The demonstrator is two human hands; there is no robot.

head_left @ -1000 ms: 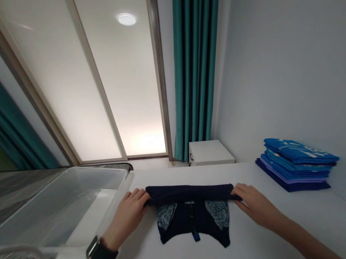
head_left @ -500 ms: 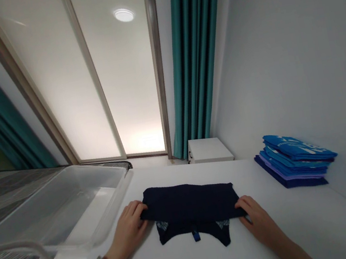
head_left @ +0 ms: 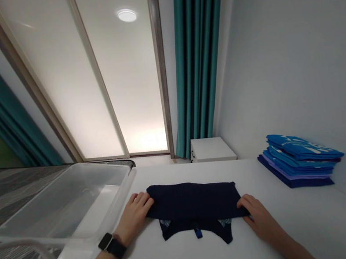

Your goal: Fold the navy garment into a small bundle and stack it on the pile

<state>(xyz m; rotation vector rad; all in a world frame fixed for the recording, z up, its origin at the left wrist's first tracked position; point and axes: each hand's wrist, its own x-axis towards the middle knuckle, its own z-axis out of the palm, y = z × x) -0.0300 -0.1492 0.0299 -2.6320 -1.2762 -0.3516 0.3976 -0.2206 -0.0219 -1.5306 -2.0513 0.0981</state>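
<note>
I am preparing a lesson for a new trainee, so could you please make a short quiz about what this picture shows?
1. True or false: the black watch is worn on the left wrist.

2. What do the left hand and the right hand both touch?
A) the folded stack
B) the dark garment
C) the teal curtain

3. Fill the gap: at the garment's curved near edge, a small ____ tag shows.

Key: 1. True. 2. B. 3. Blue.
</note>
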